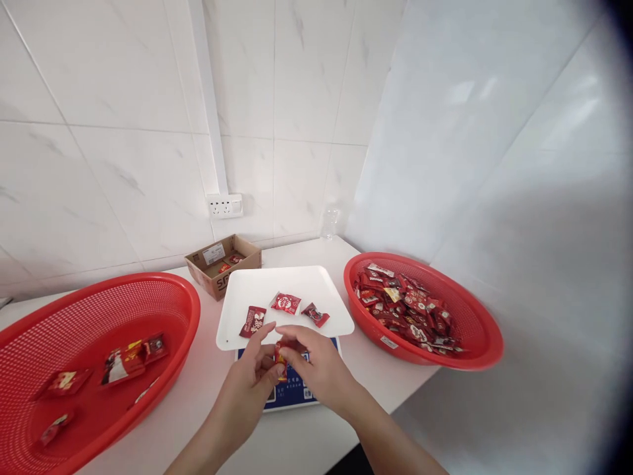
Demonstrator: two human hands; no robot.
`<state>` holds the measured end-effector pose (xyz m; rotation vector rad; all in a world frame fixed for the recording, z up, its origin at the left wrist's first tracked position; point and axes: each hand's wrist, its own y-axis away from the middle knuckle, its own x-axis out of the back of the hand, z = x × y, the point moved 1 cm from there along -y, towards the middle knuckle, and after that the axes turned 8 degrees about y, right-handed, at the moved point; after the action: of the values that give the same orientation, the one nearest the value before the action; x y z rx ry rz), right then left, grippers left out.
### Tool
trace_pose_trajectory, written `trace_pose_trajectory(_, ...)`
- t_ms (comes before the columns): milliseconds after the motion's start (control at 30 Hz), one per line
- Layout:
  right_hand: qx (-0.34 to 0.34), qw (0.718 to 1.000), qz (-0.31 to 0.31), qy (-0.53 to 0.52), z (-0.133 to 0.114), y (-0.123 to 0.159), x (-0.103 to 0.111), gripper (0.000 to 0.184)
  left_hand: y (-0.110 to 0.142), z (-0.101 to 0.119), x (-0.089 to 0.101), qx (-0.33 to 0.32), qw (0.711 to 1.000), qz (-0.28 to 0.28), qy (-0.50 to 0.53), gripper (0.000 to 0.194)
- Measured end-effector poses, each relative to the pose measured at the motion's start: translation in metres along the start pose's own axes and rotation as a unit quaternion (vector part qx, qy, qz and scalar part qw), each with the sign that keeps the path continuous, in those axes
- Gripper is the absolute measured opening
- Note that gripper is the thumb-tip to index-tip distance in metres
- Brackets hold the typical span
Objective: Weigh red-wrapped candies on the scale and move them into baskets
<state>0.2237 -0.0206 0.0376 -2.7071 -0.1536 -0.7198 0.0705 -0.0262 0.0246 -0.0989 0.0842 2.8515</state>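
Both hands meet over the front of a blue scale (pixel 291 394), holding one small red and yellow candy packet (pixel 281 364) between them. My left hand (pixel 254 369) pinches it from the left, thumb in front. From the right, my right hand (pixel 316 366) grips it with thumb and fingers, which hide most of the packet. Just beyond them, a white tray (pixel 316 280) rests on the scale. On it lie a dark red packet (pixel 252 321) at left, a brighter red packet (pixel 285 303) in the middle and a twisted dark red packet (pixel 315 315) at right.
A red basket (pixel 487 343) heaped with red packets stands at right. The larger red basket (pixel 185 297) at left holds several scattered packets. Behind the tray is an open cardboard box (pixel 205 274) with a few packets. A clear plastic container (pixel 330 221) stands by the tiled wall.
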Motion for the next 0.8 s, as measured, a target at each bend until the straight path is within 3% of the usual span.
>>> trace_pose_trajectory(67,0.001,1.000,0.011,-0.011,0.001,-0.003,-0.004,0.021,-0.001,-0.004,0.001,-0.010,1.000,0.006,-0.007,0.062)
trace_pose_trajectory(167,-0.025,0.997,0.073,-0.015,0.010,-0.014,-0.004,0.017,-0.004,-0.005,0.007,-0.049,0.995,0.073,-0.048,0.059)
trace_pose_trajectory(333,-0.017,0.990,0.098,0.100,0.020,-0.022,0.009,0.027,-0.001,0.004,0.021,-0.112,0.969,0.150,-0.160,0.051)
trace_pose_trajectory(433,-0.021,0.973,0.127,0.189,0.027,-0.019,0.040,0.030,0.007,0.005,0.033,-0.110,0.960,0.168,-0.194,0.051)
trace_pose_trajectory(533,-0.067,0.939,0.157,0.300,0.043,-0.013,0.093,0.031,0.016,0.004,0.048,-0.092,0.955,0.196,-0.205,0.052)
trace_pose_trajectory(600,-0.138,0.911,0.130,0.367,0.059,-0.008,0.130,0.030,0.021,0.004,0.058,-0.079,0.954,0.208,-0.203,0.054)
trace_pose_trajectory(667,-0.220,0.879,0.017,0.422,0.076,-0.002,0.160,0.028,0.023,0.003,0.064,-0.067,0.956,0.209,-0.194,0.055)
trace_pose_trajectory(733,-0.268,0.852,-0.091,0.440,0.089,0.006,0.179,0.030,0.022,0.000,0.066,-0.067,0.959,0.204,-0.182,0.056)
trace_pose_trajectory(800,-0.288,0.838,-0.142,0.442,0.100,0.012,0.188,0.040,0.018,-0.005,0.065,-0.070,0.961,0.198,-0.179,0.056)
